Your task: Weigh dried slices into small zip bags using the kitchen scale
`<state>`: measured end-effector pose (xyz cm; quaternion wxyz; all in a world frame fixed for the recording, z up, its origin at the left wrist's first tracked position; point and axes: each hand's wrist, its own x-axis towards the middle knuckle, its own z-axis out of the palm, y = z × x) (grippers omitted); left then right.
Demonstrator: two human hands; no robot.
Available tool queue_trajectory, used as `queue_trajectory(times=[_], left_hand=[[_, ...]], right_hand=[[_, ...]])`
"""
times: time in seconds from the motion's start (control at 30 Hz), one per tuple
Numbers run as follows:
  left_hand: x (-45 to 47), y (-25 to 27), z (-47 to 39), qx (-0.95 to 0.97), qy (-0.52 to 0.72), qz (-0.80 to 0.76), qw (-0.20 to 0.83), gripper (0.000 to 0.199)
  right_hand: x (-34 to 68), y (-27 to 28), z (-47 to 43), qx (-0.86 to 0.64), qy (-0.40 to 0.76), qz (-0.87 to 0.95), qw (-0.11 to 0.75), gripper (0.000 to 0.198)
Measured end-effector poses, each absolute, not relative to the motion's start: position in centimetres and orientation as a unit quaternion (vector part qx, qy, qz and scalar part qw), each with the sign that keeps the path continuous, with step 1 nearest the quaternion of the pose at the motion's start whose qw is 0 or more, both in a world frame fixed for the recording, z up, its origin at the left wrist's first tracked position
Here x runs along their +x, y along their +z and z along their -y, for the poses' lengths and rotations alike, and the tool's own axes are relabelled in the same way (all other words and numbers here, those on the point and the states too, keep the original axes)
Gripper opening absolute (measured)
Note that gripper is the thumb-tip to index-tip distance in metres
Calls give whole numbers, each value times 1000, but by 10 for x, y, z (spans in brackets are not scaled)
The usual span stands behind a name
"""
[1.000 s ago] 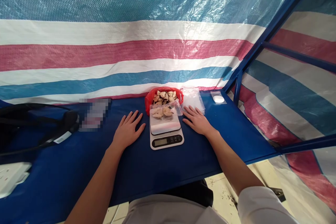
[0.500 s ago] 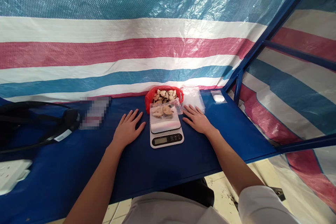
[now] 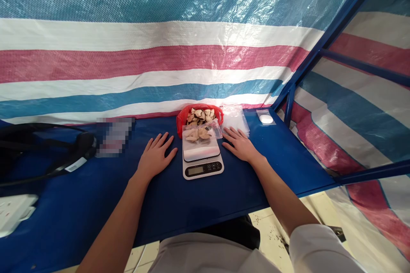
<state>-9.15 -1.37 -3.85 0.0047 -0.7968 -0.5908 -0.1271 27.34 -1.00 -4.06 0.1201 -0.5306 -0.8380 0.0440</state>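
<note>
Left hand (image 3: 156,158) and right hand (image 3: 239,146) lie flat, open, empty on the desk (image 3: 198,204) — flanking the scale (image 3: 201,156); display and button markings unreadable.

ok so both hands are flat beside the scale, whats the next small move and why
Probably the right hand lifting to the clear plastic bag of pale dried slices on the white digital kitchen scale. Both hands lie open on the blue table cover, the left hand holding nothing, and the bag lies within reach. The display cannot be read.

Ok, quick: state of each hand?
Left hand: open, flat on blue table cover, holding nothing.
Right hand: open, flat, holding nothing.
</note>
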Motion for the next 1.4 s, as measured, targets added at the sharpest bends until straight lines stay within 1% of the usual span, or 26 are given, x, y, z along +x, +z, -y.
queue_trajectory(times=[0.13,0.2,0.27,0.37,0.43,0.53,0.6,0.77,1.0,1.13,1.27,1.4], left_hand=[[-90,-36,13,-791,-147,594,-1,57],[-87,-33,11,-790,-178,587,-6,54],[-83,-28,9,-787,-228,573,-12,52],[-70,-16,6,-778,-312,545,-28,49],[-60,-7,4,-781,-342,520,-47,46],[-44,2,2,-804,-360,468,-71,45],[-37,5,1,-818,-359,443,-82,44],[-30,7,2,-833,-326,435,-105,43],[-29,8,4,-835,-327,432,-98,42],[-27,9,3,-833,-323,438,-98,40],[-22,14,1,-815,-355,443,-112,41],[-13,29,-4,-784,-403,441,-168,41]], right_hand=[[274,-36,10,-528,48,836,144,53],[273,-31,10,-527,55,827,186,50],[271,-23,10,-528,78,806,256,47],[262,-10,10,-525,143,751,374,43],[253,-3,9,-522,197,709,432,41],[238,1,6,-505,295,645,492,40],[230,1,3,-494,349,608,514,43],[222,-2,-1,-485,403,585,510,47],[227,-4,-4,-458,459,564,512,49],[230,0,-6,-449,447,593,497,43],[233,15,-7,-434,423,639,474,36],[232,36,-10,-409,390,687,456,26]])
